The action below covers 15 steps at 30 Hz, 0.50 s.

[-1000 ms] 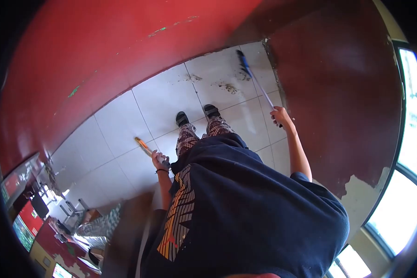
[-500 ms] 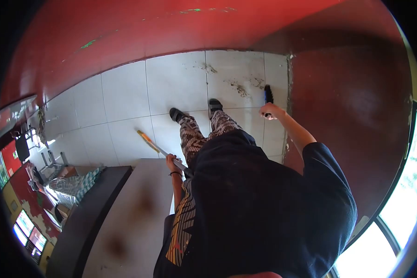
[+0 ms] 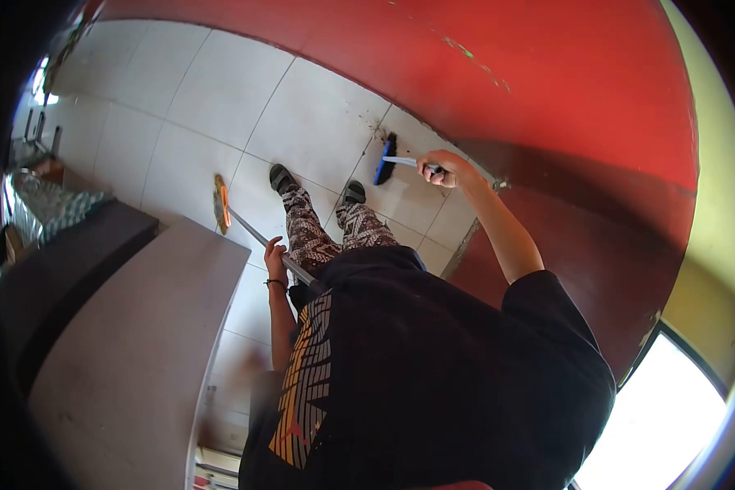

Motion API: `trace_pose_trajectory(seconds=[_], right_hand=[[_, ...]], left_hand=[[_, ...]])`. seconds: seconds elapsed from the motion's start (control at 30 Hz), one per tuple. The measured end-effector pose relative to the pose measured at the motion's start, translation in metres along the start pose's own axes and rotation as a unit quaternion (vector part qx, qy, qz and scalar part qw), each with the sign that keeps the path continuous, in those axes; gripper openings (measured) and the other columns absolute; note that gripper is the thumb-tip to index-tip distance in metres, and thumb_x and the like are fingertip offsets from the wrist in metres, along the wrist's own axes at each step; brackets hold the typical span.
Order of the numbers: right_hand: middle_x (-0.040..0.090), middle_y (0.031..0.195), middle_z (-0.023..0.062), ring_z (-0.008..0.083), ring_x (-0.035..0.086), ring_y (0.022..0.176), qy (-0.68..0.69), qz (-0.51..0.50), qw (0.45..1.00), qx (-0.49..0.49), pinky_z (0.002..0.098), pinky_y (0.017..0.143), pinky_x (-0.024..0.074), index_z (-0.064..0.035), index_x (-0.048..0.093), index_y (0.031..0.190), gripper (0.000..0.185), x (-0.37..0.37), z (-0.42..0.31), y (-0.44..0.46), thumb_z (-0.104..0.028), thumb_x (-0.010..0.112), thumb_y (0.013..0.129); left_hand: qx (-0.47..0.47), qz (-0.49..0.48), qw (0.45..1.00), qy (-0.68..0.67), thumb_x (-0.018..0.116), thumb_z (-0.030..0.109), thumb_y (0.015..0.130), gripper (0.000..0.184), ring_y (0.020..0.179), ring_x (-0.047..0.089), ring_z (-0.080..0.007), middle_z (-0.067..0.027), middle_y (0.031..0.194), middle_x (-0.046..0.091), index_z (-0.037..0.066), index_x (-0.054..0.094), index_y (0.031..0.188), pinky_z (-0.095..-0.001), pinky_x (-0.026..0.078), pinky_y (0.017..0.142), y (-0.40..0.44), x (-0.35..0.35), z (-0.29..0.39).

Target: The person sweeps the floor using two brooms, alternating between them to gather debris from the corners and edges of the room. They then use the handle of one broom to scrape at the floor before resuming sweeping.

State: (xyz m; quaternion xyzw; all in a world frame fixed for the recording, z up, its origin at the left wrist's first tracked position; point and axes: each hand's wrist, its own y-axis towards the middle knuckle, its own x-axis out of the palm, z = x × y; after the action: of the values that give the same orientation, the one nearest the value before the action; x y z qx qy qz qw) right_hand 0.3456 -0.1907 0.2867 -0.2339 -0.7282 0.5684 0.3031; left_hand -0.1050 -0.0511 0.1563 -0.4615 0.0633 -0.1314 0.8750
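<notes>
My right hand (image 3: 447, 169) is closed around the pale handle of a small brush. The brush head (image 3: 386, 160), blue with black bristles, is at the floor beside a patch of dark dirt (image 3: 377, 131). At my left side, my left hand (image 3: 276, 260) grips the grey stick of a broom (image 3: 253, 230). The broom's orange head with tan bristles (image 3: 221, 204) is out over the tiles, past my feet on the left. Part of its stick is hidden against my shirt.
White floor tiles (image 3: 212, 90) run along a red wall (image 3: 547, 82). A dark red wall (image 3: 539, 233) closes the right side. On the left stands a grey-topped counter (image 3: 139, 327), with a checked cloth (image 3: 57, 208) beyond it.
My view has turned, so the counter fills more of the left. The brush in my right hand has swung leftward, its head now beside the dirt. My left hand still holds the broom.
</notes>
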Motion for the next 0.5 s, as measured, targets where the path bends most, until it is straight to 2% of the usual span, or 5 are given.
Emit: trace_pose_trajectory(seconds=[0.1, 0.3, 0.33, 0.37, 0.5], right_hand=[[0.046, 0.058, 0.0024, 0.0047, 0.045, 0.043, -0.041, -0.017, 0.999, -0.026, 0.0158, 0.03, 0.0209, -0.0033, 0.046, 0.065, 0.012, 0.032, -0.042, 0.001, 0.0, 0.056, 0.071], [0.046, 0.056, 0.0022, 0.0051, 0.046, 0.042, -0.093, -0.035, 0.992, -0.073, 0.0159, 0.029, 0.0232, -0.0039, 0.046, 0.062, 0.015, 0.093, -0.118, 0.009, 0.0, 0.059, 0.07], [0.046, 0.056, 0.0022, 0.0051, 0.046, 0.042, -0.098, -0.039, 0.992, -0.074, 0.0159, 0.029, 0.0232, -0.0039, 0.046, 0.062, 0.015, 0.106, -0.125, 0.005, 0.0, 0.059, 0.07], [0.046, 0.056, 0.0018, 0.0047, 0.045, 0.041, -0.12, -0.045, 0.988, -0.09, 0.0162, 0.03, 0.0229, -0.0037, 0.047, 0.063, 0.015, 0.118, -0.133, 0.001, 0.0, 0.059, 0.07], [0.047, 0.057, 0.0017, 0.0039, 0.041, 0.041, -0.126, -0.089, 0.98, -0.124, 0.017, 0.031, 0.0217, -0.0025, 0.049, 0.066, 0.013, 0.128, -0.131, 0.049, -0.003, 0.062, 0.072]], left_hand=[[0.031, -0.021, 0.999, -0.025, 0.048, 0.006, 0.073, 0.032, 0.054, 0.047, -0.0083, -0.0006, 0.065, 0.049, 0.005, 0.058, 0.103, -0.0211, 0.038, 0.049, 0.005, 0.002, -0.004], [0.024, -0.032, 0.999, -0.034, 0.049, 0.007, 0.074, 0.033, 0.055, 0.047, -0.0075, 0.0002, 0.067, 0.05, 0.006, 0.058, 0.106, -0.0212, 0.038, 0.048, 0.016, 0.011, 0.0], [0.018, -0.03, 0.999, -0.028, 0.049, 0.007, 0.074, 0.034, 0.055, 0.047, -0.0076, 0.0002, 0.067, 0.051, 0.007, 0.058, 0.106, -0.0212, 0.038, 0.048, 0.015, 0.012, -0.001], [0.015, -0.031, 0.999, -0.007, 0.05, 0.011, 0.073, 0.035, 0.058, 0.048, -0.0104, -0.0003, 0.069, 0.049, 0.007, 0.057, 0.107, -0.0232, 0.041, 0.053, 0.014, 0.012, -0.001], [-0.001, -0.024, 1.0, 0.013, 0.049, 0.01, 0.073, 0.035, 0.058, 0.049, -0.0111, 0.0004, 0.069, 0.05, 0.01, 0.057, 0.107, -0.024, 0.041, 0.052, 0.018, 0.01, -0.001]])
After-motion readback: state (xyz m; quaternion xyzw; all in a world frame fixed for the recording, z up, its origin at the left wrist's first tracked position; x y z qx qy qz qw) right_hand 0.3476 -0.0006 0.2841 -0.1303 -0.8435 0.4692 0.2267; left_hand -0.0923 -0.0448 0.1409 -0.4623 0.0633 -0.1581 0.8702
